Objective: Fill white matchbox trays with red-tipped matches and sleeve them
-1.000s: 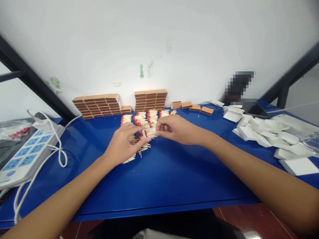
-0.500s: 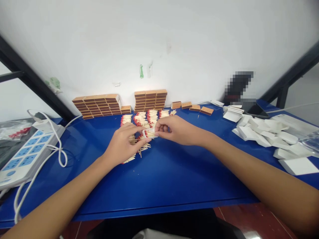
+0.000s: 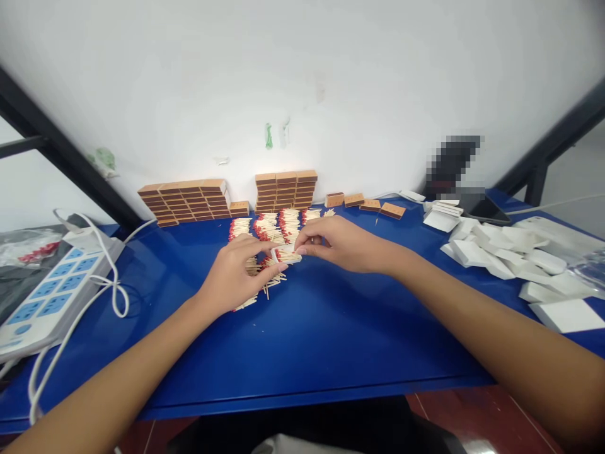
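A small white matchbox tray [image 3: 293, 258] with red-tipped matches in it is held up over the blue table. My left hand [image 3: 239, 270] grips its left end between thumb and fingers. My right hand [image 3: 328, 243] is closed in a pinch at the tray's right end; whether it holds a match or the tray's rim I cannot make out. Behind and beneath the hands lie rows of loose matches [image 3: 289, 221], red heads mostly to the left, partly hidden by my left hand.
Matchboxes stand in a left stack [image 3: 189, 200] and a middle stack [image 3: 285, 190] against the wall, with several single matchboxes [image 3: 370, 205] to their right. White trays [image 3: 491, 246] are heaped at right. A power strip [image 3: 57, 284] with looping cables lies at left.
My right hand has lifted slightly, and the tray has tipped so that more of its inside and the matches show. My left hand stays nearly still.
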Available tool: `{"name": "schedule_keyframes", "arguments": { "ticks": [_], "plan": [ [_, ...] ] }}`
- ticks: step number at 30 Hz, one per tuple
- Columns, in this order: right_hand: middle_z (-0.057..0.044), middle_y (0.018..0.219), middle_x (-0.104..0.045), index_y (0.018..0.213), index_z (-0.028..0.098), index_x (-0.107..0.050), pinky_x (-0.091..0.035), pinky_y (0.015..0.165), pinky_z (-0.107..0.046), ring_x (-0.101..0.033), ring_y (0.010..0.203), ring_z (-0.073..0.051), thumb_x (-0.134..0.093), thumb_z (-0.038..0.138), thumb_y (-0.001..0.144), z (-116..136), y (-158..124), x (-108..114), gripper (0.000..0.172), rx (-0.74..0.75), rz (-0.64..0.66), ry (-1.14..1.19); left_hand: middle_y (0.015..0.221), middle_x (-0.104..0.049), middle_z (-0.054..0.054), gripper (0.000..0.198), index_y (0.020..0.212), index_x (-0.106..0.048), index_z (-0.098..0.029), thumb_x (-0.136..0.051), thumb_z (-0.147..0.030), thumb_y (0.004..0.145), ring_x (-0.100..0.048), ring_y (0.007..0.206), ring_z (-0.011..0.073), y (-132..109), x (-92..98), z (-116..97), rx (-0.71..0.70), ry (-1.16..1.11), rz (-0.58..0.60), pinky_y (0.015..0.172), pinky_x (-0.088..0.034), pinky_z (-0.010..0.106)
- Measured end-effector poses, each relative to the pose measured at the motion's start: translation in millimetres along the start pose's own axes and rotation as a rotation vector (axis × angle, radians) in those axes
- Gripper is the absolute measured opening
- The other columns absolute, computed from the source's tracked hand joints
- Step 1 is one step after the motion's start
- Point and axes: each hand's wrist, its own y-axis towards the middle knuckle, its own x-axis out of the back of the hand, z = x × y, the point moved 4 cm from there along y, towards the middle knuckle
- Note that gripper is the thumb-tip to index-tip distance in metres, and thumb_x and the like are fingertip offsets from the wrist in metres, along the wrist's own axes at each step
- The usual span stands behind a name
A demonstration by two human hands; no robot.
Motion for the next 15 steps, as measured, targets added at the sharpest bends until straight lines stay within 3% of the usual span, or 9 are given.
{"name": "schedule_keyframes", "arguments": {
  "ticks": [9,15],
  "plan": [
    [-0.003,0.089,-0.073,0.099,0.020,-0.071,-0.042,0.068,-0.028,-0.060,0.075,-0.015,-0.061,0.022,0.096,2,1,-13,0.011,0.032,-0.144,0.099,0.104,-0.078,0.007,0.033,0.114,-0.076,-0.024,-0.076,-0.047,0.091,-0.071,0.095,0.0234,0,0.4,1,0.000,-0.023,0.024,0.088,-0.056,0.038],
    [-0.001,0.088,-0.073,0.093,0.020,-0.070,-0.042,0.071,-0.027,-0.061,0.077,-0.013,-0.065,0.016,0.091,4,3,-26,0.007,0.061,-0.181,0.081,0.098,-0.078,0.007,0.032,0.112,-0.076,-0.023,-0.075,-0.048,0.091,-0.069,0.089,0.0222,0,-1.3,0,-0.010,-0.031,0.041,0.084,-0.055,0.036]
  ]
}}
